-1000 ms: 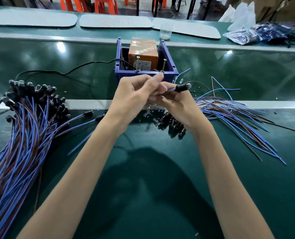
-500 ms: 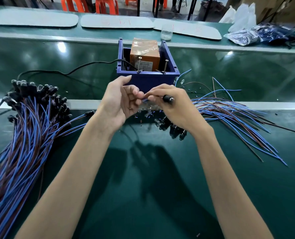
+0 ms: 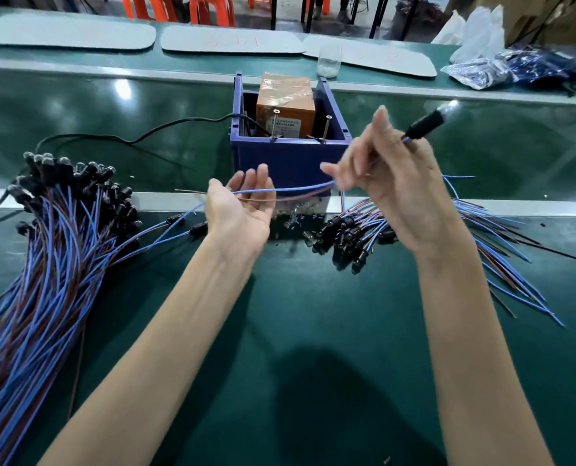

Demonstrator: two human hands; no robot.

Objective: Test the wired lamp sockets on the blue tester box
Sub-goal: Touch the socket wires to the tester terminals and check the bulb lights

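The blue tester box stands at the middle of the green bench, with an orange block inside and two upright screws on its front rim. My right hand grips a black lamp socket with a small bulb at its tip, raised to the right of the box. Its blue and brown wires run left across my left hand, which lies palm up with relaxed fingers in front of the box.
A large bundle of wired sockets lies at the left. A smaller pile with spread wires lies at the right. A black cable leads to the box. A clear cup and plastic bags sit behind.
My hands have separated. The right hand lifted the socket up and to the right, drawing its wires out, and the left hand opened palm up under them.
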